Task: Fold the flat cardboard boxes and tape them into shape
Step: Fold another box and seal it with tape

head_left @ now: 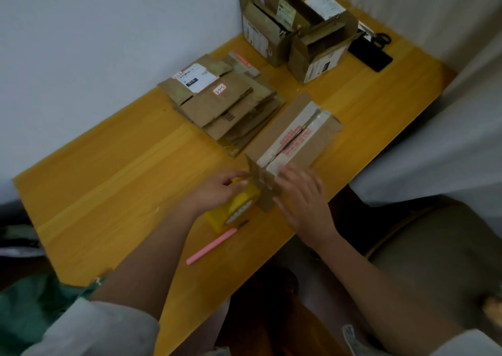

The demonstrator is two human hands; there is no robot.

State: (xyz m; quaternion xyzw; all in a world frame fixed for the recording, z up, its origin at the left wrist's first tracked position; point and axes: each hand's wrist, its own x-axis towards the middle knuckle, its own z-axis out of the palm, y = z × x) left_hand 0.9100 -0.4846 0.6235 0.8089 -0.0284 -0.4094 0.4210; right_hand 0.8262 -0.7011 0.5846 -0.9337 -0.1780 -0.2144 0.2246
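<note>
Both hands work mid-frame: left hand point(217, 190) grips the tape roll point(233, 206), right hand point(301, 192) fingers spread pressing the box point(293, 138) end flap; cutting the tape likely comes next.

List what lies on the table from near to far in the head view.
Pink pen → yellow tape roll → box being taped → flat box stack → folded boxes → scissors.

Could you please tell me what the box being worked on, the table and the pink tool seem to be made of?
Box: brown cardboard, matte, with glossy clear tape over its seam. Table: wood or wood-look laminate, smooth, with visible grain lines. Pink tool: probably plastic, judging by its even colour.
</note>
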